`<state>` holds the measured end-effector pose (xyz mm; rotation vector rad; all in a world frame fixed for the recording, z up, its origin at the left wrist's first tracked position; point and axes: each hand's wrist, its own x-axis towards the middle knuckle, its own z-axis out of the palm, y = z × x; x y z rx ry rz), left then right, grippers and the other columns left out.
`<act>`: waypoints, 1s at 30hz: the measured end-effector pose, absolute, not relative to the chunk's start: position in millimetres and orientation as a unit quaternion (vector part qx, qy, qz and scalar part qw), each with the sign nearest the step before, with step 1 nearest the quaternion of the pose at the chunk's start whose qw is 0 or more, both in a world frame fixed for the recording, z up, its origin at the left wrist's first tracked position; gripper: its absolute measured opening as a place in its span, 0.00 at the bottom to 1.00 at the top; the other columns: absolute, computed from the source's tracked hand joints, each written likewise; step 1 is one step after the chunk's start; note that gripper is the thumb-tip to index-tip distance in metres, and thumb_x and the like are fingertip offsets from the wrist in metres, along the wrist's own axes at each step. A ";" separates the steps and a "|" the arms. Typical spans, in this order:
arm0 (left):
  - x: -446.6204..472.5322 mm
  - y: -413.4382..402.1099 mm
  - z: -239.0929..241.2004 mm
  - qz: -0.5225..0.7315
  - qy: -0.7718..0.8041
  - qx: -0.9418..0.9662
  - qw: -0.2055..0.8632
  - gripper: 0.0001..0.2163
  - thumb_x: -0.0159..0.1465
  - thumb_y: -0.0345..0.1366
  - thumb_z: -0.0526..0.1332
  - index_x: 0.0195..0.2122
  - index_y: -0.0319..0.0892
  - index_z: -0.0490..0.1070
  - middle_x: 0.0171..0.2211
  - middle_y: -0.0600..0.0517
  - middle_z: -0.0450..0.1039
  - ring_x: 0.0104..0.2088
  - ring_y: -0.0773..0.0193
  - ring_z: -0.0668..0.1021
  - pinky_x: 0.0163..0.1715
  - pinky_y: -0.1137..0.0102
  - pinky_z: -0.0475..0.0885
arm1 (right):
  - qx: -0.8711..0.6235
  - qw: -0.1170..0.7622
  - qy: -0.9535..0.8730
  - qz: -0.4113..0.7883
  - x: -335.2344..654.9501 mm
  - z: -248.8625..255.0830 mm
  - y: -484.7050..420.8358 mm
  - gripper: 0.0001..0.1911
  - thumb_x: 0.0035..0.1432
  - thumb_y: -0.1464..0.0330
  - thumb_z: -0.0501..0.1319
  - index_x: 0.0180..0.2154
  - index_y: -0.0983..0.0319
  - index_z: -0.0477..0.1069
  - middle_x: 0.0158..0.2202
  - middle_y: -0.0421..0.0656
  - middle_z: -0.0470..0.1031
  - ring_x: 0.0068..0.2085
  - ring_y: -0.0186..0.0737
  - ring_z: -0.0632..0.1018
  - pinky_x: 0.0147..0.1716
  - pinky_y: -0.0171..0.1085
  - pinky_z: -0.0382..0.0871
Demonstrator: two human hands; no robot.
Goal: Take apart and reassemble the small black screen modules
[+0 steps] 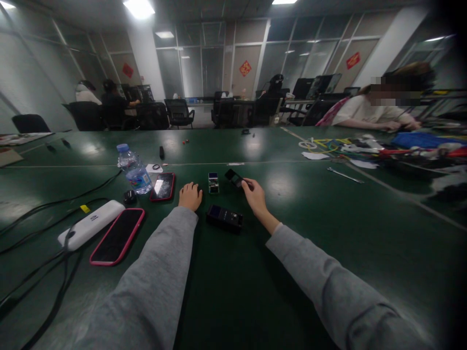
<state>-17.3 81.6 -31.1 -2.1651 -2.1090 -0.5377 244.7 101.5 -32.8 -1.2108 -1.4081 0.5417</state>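
Note:
My right hand [255,197] pinches a small flat black device [233,178] by its near end and holds it tilted just above the green table [233,282]. My left hand [190,196] rests on the table as a loose fist with its fingers curled under. Between the hands lies a black box-like device with a small screen [224,218]. Just beyond it stands a small clear module [213,183]. Both arms wear grey sleeves.
To the left lie a red-cased phone [162,186], a larger pink-cased phone [117,236], a white power bank [91,224], a water bottle [134,169] and black cables [44,272]. A person [379,109] sits at the far right behind tools and wires [328,145]. Office chairs stand at the back.

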 end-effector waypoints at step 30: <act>-12.8 76.7 -24.0 -0.168 -0.694 -0.699 0.035 0.20 0.68 0.42 0.49 0.58 0.39 0.65 0.61 0.41 0.63 0.61 0.52 0.65 0.59 0.55 0.61 | -0.647 0.575 -0.493 0.086 503.3 6.1 -15.5 0.37 0.35 0.41 0.70 0.43 0.57 0.73 0.41 0.60 0.75 0.39 0.56 0.77 0.38 0.56 0.69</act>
